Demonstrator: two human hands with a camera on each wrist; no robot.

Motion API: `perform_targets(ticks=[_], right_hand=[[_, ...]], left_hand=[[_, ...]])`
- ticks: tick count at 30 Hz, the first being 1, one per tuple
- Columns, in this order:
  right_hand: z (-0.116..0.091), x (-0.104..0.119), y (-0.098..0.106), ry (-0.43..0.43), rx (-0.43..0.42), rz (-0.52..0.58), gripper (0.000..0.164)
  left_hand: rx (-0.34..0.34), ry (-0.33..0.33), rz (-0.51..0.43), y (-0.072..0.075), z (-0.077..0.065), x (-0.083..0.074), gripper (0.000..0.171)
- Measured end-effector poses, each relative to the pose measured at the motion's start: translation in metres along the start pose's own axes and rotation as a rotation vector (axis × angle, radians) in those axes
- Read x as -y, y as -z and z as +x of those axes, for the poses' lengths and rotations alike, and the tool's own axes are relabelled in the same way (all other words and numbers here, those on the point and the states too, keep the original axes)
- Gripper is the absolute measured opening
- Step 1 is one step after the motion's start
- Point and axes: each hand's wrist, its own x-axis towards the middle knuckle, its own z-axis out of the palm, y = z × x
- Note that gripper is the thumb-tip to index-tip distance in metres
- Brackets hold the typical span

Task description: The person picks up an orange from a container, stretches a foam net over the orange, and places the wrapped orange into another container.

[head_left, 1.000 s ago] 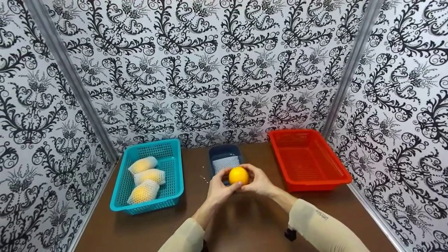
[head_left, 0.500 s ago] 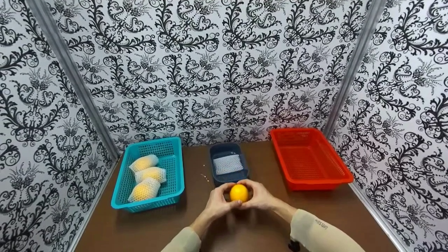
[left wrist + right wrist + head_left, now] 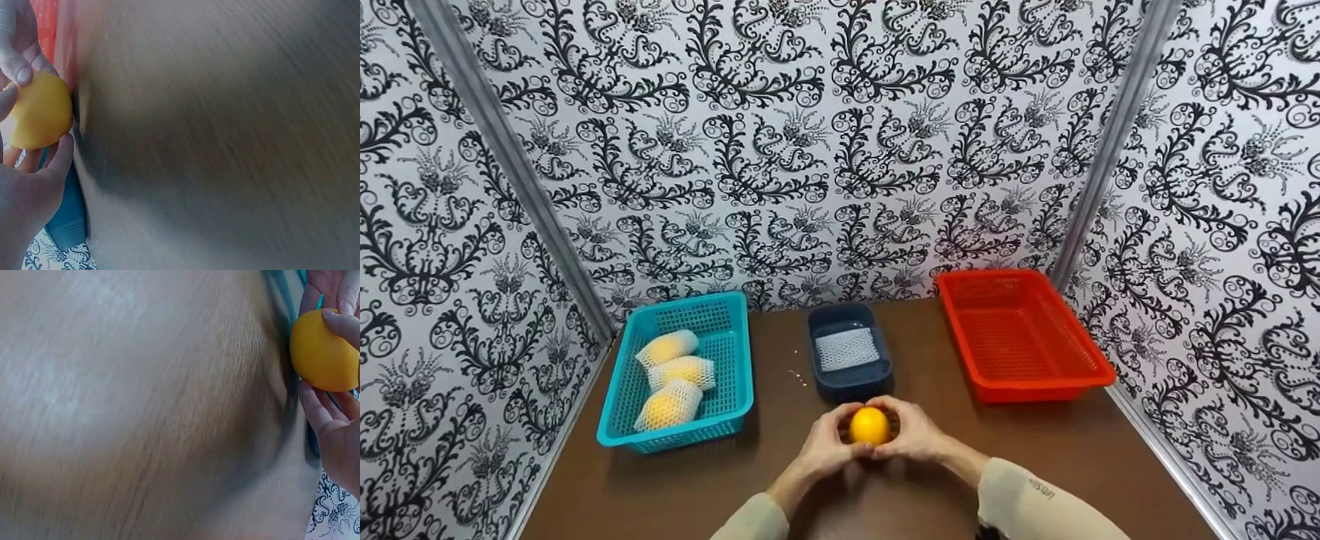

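An orange [image 3: 869, 426], round and bare, is held between both hands in the middle of the head view, in front of a dark blue tray. My left hand [image 3: 826, 444] curls round its left side, and my right hand [image 3: 913, 435] grips its right side, the thumbs meeting at the near side. In the left wrist view the fingertips press against the orange [image 3: 42, 111] from above and below. The right wrist view shows the orange [image 3: 323, 351] between the fingers and thumbs of both hands, close over the brown table [image 3: 140, 410].
The dark blue tray [image 3: 851, 388] has a white foam net [image 3: 847, 349] in it. At left stands a turquoise basket [image 3: 744, 375] with several fruits in foam nets [image 3: 671, 405]. A red basket [image 3: 1035, 386] stands at right. Small crumbs [image 3: 801, 379] lie beside the tray.
Both hands have drawn back toward the person with the orange, away from over the blue tray, so the foam net and tray's front edge now show. The baskets stay put.
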Motion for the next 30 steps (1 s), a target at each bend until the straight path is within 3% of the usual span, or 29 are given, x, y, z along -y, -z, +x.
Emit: perform_targets(ticks=[8, 12, 16, 19, 26, 30], right_hand=[[-0.002, 0.005, -0.007, 0.068, -0.05, -0.12, 0.086], [-0.003, 0.007, -0.009, 0.068, -0.059, -0.14, 0.083], [-0.003, 0.009, -0.01, 0.066, -0.064, -0.162, 0.084], [-0.004, 0.01, -0.01, 0.061, -0.063, -0.186, 0.085], [-0.005, 0.012, -0.002, 0.019, -0.055, -0.222, 0.088], [-0.001, 0.015, -0.003, 0.028, -0.061, -0.24, 0.087]], left_hand=[[0.011, 0.028, 0.071, 0.001, -0.003, 0.0, 0.076], [0.017, 0.062, 0.079, 0.007, -0.003, -0.01, 0.071], [-0.002, 0.042, 0.095, 0.018, 0.004, -0.024, 0.06], [-0.036, 0.019, 0.151, 0.027, 0.013, -0.033, 0.053], [-0.087, 0.006, 0.284, 0.044, 0.051, -0.049, 0.045], [-0.134, -0.001, 0.422, 0.054, 0.071, -0.054, 0.042]])
